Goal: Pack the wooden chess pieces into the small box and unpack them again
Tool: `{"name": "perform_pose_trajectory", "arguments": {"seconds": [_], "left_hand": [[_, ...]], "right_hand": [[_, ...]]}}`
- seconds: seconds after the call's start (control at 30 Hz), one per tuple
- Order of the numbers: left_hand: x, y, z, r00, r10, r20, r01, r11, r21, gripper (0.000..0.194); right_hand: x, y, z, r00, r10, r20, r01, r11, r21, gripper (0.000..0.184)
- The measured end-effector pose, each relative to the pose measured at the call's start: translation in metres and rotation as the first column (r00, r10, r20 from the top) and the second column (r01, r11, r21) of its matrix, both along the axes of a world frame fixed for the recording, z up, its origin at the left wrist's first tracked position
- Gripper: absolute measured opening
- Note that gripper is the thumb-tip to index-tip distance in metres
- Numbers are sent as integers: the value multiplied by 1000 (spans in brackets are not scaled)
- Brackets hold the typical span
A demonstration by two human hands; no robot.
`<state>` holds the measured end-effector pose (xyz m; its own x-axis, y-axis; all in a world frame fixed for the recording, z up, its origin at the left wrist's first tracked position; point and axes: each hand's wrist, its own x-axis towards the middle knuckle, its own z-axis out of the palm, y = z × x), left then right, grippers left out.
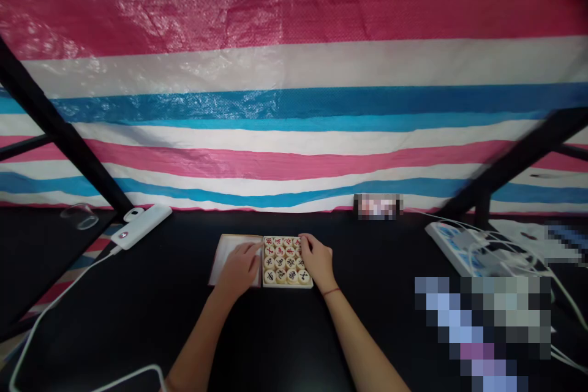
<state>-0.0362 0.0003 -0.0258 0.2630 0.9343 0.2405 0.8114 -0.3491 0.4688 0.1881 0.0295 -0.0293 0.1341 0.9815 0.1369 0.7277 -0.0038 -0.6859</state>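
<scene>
A shallow box of xiangqi pieces (280,262) sits on the black table, its round cream discs marked with red characters at the back and dark ones nearer me. Joined to or lying right beside its left side is an open lid (220,257) with a pale inside. My left hand (239,266) lies over the lid, its fingers stretched toward the box's back left edge. At the box's right side, my right hand (316,258) is curled around the edge near the back corner. It covers some discs of the right column, and its fingertips are partly hidden.
A white power bank or adapter (142,228) with a cable stands back left, near a clear cup (81,217). To the right lie a white power strip (452,249) and tangled cables. Black frame bars (68,135) slope before a striped plastic sheet (294,67).
</scene>
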Motion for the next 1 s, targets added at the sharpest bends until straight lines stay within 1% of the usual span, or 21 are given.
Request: {"name": "perform_pose_trajectory", "arguments": {"seconds": [0.17,0.27,0.37,0.43,0.57,0.63,0.7,0.8,1.0], "left_hand": [[-5,2,3,995,92,-44,-93,995,-32,36],[-7,2,4,994,103,-46,-105,994,-28,35],[-8,2,3,992,110,-53,-111,994,-14,32],[-8,4,3,990,131,-54,-131,991,0,33],[1,13,9,977,204,-68,-201,978,53,39],[10,17,15,958,251,-136,-240,966,92,36],[17,18,20,939,278,-202,-263,960,97,29],[24,16,23,928,283,-242,-271,959,80,23],[24,11,21,931,282,-233,-268,959,91,17]], "right_hand": [[-15,-1,3,1000,18,11,-18,1000,-14,33],[-15,-1,4,999,41,0,-41,999,-12,35],[-13,-1,4,997,61,-44,-62,998,-7,38],[-12,-1,3,995,71,-66,-72,997,-8,39],[-12,-1,1,994,86,-61,-87,996,-7,39],[-12,-1,0,994,97,-52,-97,995,6,39],[-12,-2,-1,993,106,-48,-104,994,25,39],[-12,-3,-1,992,113,-47,-111,993,48,38],[-14,-4,0,989,144,-42,-140,987,84,37]]}}
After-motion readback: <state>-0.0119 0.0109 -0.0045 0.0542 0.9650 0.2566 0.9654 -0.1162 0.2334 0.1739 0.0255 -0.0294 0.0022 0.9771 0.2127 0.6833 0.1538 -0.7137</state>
